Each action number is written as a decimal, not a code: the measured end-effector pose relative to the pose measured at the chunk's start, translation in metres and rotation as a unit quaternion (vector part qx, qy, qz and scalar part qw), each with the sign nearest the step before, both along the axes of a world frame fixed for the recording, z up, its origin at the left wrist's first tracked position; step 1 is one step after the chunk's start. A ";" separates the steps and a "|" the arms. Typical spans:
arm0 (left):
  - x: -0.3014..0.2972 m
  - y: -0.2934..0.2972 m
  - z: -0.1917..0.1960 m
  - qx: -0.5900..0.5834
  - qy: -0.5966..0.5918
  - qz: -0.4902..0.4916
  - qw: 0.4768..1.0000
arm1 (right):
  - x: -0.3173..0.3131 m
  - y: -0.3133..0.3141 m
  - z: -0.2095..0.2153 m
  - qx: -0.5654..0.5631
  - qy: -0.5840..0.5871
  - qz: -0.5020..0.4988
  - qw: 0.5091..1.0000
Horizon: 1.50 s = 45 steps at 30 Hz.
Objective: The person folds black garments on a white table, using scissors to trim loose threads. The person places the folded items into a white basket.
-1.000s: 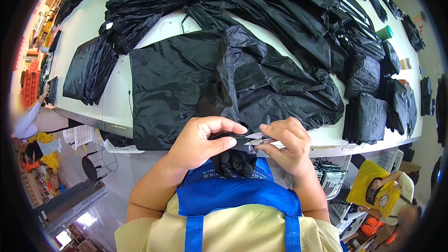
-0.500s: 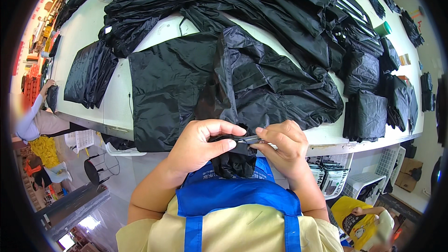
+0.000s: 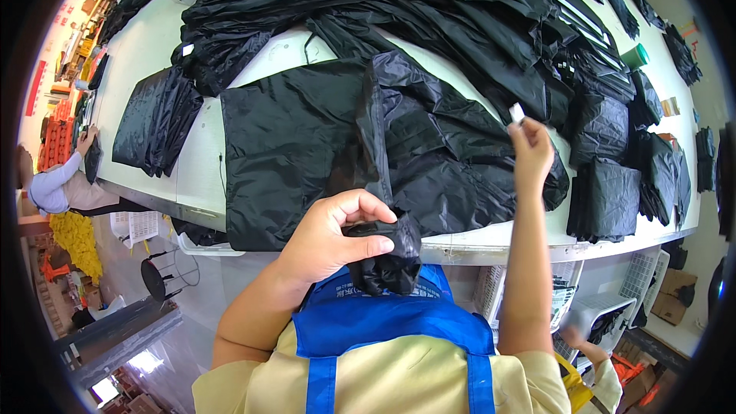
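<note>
Both hands were busy: the left hand (image 3: 331, 239) was closed, thumb against fingers, on a bunched corner of the glossy black nylon garment (image 3: 360, 146) at the near edge of the long white worktable (image 3: 146, 54), while the right hand (image 3: 530, 152) was raised over the spread fabric, pinching a small white tag (image 3: 517, 113) between its fingertips. Doing this well probably meant keeping that left grip firm so the slippery cloth stayed taut and off the blue apron (image 3: 383, 322).

we see a bright, evenly lit scene with soft, faint shadows. the black fabric (image 3: 429, 153) shows mild sheen on its folds. the fisheye bends the desk (image 3: 192, 161) edges toward a dark round rim; the centre is sharp, the margins softer.
</note>
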<state>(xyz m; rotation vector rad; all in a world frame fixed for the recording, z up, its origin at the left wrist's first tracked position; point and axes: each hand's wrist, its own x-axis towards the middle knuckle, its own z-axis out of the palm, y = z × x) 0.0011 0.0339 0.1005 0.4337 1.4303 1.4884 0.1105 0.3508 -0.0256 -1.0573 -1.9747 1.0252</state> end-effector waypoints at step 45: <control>-0.046 -0.098 -0.093 0.057 0.169 0.198 0.964 | -0.036 -0.257 0.042 -0.109 0.247 0.370 0.889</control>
